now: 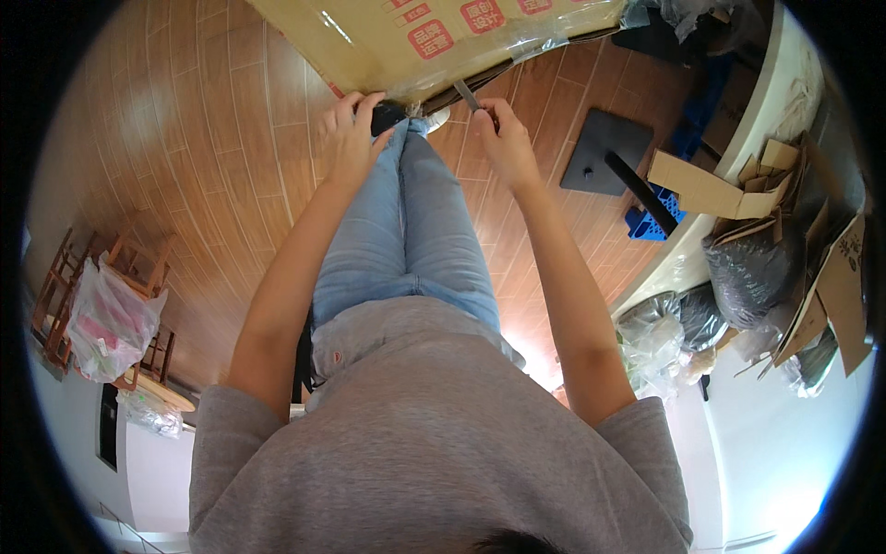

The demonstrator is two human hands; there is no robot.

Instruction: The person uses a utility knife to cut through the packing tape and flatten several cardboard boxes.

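A large cardboard box point(387, 48) with red printing and clear tape along its edge stands at the top of the view, in front of my legs. My left hand point(353, 135) rests with spread fingers at the box's near left corner, beside a black object point(387, 118) that is partly hidden. Closed around the handle of a knife point(466, 94), my right hand point(503, 138) is a little right of that corner. The knife's metal blade points up and left at the box's dark, open-looking lower edge; whether it touches the cardboard I cannot tell.
On the right, a light-coloured counter point(744, 149) carries cut cardboard pieces point(699, 187) and plastic bags point(747, 277). Below it are a black table base point(606, 152) and a blue plastic basket point(654, 218). Wooden chairs point(149, 256) with a plastic bag point(114, 318) stand at left.
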